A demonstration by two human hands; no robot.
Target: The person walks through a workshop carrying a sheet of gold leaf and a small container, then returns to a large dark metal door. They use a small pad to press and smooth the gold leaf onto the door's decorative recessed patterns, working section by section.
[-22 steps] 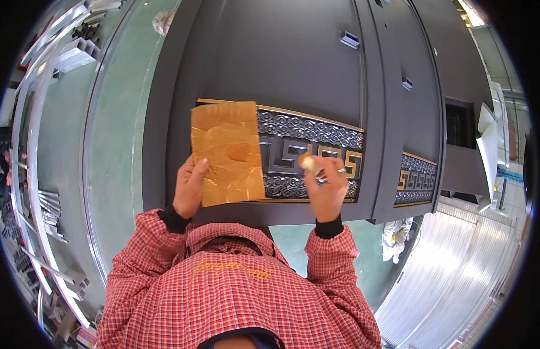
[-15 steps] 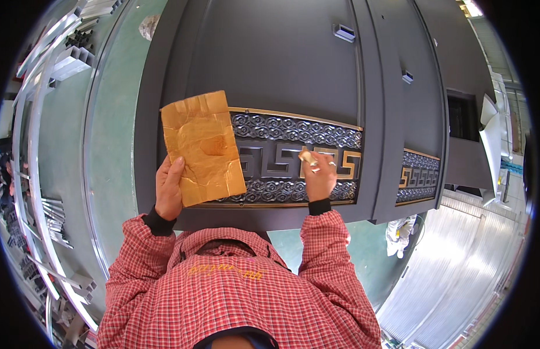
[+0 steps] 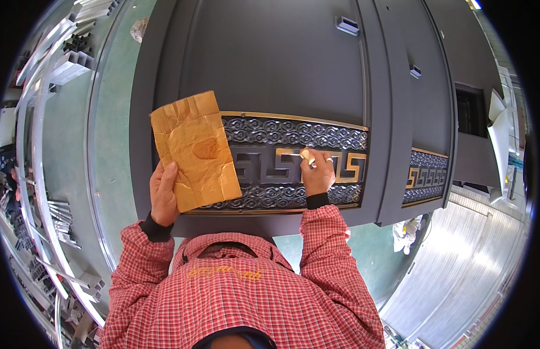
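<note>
My left hand [image 3: 163, 195] grips the lower left edge of a creased, gold-coated cardboard sheet [image 3: 188, 125], thumb on top. A darker, wet-looking patch marks the sheet's middle. My right hand [image 3: 319, 177] is closed around a small paintbrush [image 3: 307, 155] with a pale handle; its tip is hard to make out. The hand rests over the raised key-pattern band [image 3: 244, 166] of a dark grey door panel [image 3: 276, 64]. Gold covers the pattern's right-hand figure [image 3: 355, 167] and the top edge of the figure left of my hand. Farther left, the pattern is dark.
Dark scroll-relief strips [image 3: 270, 130] border the band, edged in gold trim. A second panel at right carries a similar, partly gold band [image 3: 426, 176]. Small rectangular fittings [image 3: 347, 25] protrude from the panels. Metal profiles [image 3: 72, 64] lie at far left; crumpled pale material [image 3: 406, 232] is at lower right.
My right hand has shifted slightly against the pattern, and gold now shows along the top of the figure to its left. The cardboard sheet has moved a little left with my left hand.
</note>
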